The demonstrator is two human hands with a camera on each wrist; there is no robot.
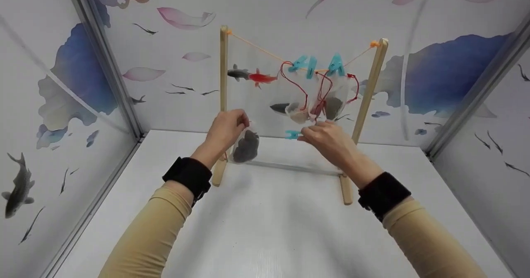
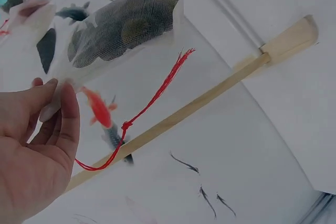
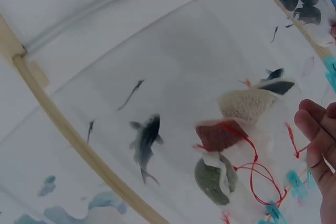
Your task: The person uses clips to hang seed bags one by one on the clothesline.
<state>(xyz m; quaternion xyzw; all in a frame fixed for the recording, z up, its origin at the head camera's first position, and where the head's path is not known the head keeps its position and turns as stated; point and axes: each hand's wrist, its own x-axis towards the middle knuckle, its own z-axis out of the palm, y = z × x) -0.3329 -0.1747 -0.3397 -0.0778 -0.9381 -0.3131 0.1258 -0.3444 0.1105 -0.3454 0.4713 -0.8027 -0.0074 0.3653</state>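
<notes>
My left hand (image 1: 227,127) pinches the gathered neck of a sheer white mesh pouch (image 1: 246,147) filled with dark stones, beside the left post. From the pouch trails a red drawstring (image 2: 157,95) with a frayed end. My right hand (image 1: 329,139) holds a light-blue clothespin (image 1: 292,135) just below the hanging pouches. On the sagging orange cord (image 1: 258,46), several blue clothespins (image 1: 336,65) hold up pouches: one with pale grains (image 3: 244,104), one reddish (image 3: 218,135) and one grey-green (image 3: 212,179). Their red drawstrings (image 1: 293,81) dangle loosely.
The cord is tied between a left wooden post (image 1: 224,71) and a right wooden post (image 1: 372,85), both with wooden feet on the white table (image 1: 265,228). A clear rod (image 1: 290,168) joins the posts low down. Panels printed with fish and petals (image 1: 186,17) enclose the table.
</notes>
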